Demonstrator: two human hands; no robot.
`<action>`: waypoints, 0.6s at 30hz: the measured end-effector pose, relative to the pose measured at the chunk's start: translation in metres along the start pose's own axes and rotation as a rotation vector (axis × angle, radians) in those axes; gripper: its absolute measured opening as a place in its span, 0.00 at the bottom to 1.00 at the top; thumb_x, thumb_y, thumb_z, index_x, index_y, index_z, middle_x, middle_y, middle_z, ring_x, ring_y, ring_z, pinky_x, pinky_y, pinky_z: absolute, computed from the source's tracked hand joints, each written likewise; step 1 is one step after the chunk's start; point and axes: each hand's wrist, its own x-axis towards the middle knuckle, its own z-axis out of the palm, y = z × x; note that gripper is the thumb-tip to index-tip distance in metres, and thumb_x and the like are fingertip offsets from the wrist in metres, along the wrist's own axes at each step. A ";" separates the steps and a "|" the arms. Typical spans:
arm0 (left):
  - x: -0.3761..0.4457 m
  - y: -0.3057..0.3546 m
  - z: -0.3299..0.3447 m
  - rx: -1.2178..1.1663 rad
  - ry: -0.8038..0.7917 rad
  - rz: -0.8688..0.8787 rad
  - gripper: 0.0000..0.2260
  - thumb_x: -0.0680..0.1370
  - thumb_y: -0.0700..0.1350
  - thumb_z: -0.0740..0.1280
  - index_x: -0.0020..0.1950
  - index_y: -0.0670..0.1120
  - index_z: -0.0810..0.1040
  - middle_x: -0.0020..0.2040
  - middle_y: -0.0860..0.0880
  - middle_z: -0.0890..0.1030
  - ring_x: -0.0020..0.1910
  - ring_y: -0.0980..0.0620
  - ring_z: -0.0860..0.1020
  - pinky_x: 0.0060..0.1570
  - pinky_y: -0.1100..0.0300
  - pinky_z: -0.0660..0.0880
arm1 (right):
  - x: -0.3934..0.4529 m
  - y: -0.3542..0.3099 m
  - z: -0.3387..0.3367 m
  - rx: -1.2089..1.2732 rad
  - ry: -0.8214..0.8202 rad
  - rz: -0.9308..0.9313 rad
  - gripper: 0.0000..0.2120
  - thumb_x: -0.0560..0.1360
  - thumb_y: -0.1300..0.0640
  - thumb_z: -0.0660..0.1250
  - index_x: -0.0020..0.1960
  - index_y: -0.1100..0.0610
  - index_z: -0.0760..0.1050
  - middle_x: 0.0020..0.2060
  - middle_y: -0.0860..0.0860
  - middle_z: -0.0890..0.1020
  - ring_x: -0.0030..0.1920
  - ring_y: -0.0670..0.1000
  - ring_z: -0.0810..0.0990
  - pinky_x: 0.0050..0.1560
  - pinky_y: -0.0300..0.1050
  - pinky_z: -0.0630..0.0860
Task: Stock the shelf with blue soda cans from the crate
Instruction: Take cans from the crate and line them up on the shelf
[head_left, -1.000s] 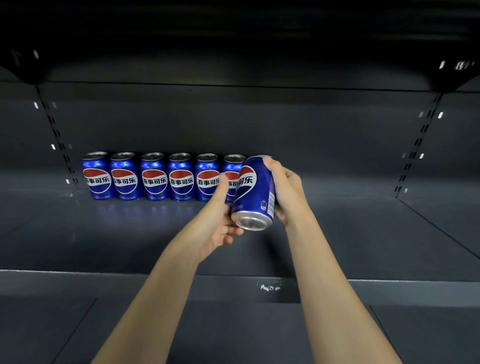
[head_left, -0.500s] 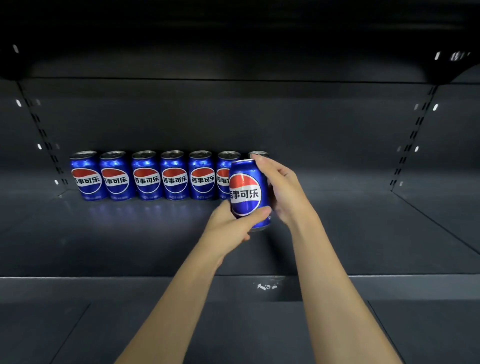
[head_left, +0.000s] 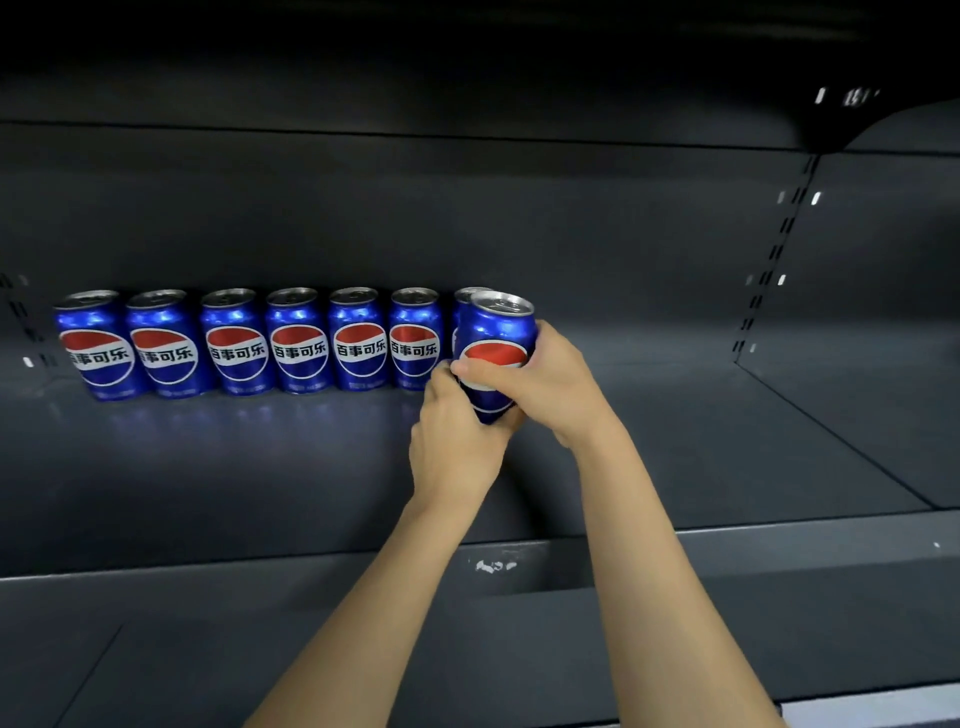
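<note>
Several blue soda cans (head_left: 296, 340) stand in a row along the back of the dark shelf (head_left: 260, 467), labels facing me. A last can in the row is mostly hidden behind the one I hold. Both hands grip one more blue can (head_left: 496, 335), upright, just in front of the row's right end. My right hand (head_left: 540, 384) wraps its right side with the thumb across the label. My left hand (head_left: 457, 441) holds its lower left part. Whether its base touches the shelf is hidden. No crate is in view.
The shelf's back wall (head_left: 571, 249) runs behind the cans. To the right, bare shelf floor (head_left: 701, 441) stretches to a slotted upright (head_left: 769, 260). An upper shelf (head_left: 415, 67) hangs overhead. The front lip (head_left: 779, 551) crosses under my forearms.
The can went from tilted to upright and moved back toward the row's right end. My left hand shifted from beside it to gripping its lower part. The camera came closer.
</note>
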 end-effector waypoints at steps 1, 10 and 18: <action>0.001 0.000 0.001 0.032 -0.031 0.011 0.34 0.67 0.56 0.75 0.67 0.46 0.65 0.63 0.49 0.74 0.60 0.47 0.75 0.54 0.52 0.73 | 0.001 0.003 -0.005 0.025 0.012 0.004 0.34 0.55 0.46 0.81 0.58 0.52 0.74 0.51 0.47 0.83 0.49 0.46 0.83 0.50 0.47 0.81; 0.017 -0.007 -0.001 0.378 -0.202 -0.006 0.36 0.71 0.59 0.71 0.73 0.48 0.60 0.71 0.49 0.64 0.66 0.44 0.70 0.55 0.51 0.70 | 0.037 0.026 -0.042 0.077 0.152 0.035 0.30 0.60 0.57 0.80 0.58 0.56 0.72 0.50 0.49 0.81 0.50 0.48 0.81 0.50 0.45 0.79; 0.034 0.000 0.013 0.444 -0.236 -0.017 0.29 0.74 0.58 0.68 0.70 0.49 0.64 0.66 0.49 0.68 0.63 0.45 0.72 0.51 0.54 0.69 | 0.083 0.040 -0.056 0.103 0.147 0.082 0.35 0.55 0.57 0.81 0.57 0.57 0.69 0.52 0.53 0.80 0.51 0.52 0.82 0.52 0.49 0.80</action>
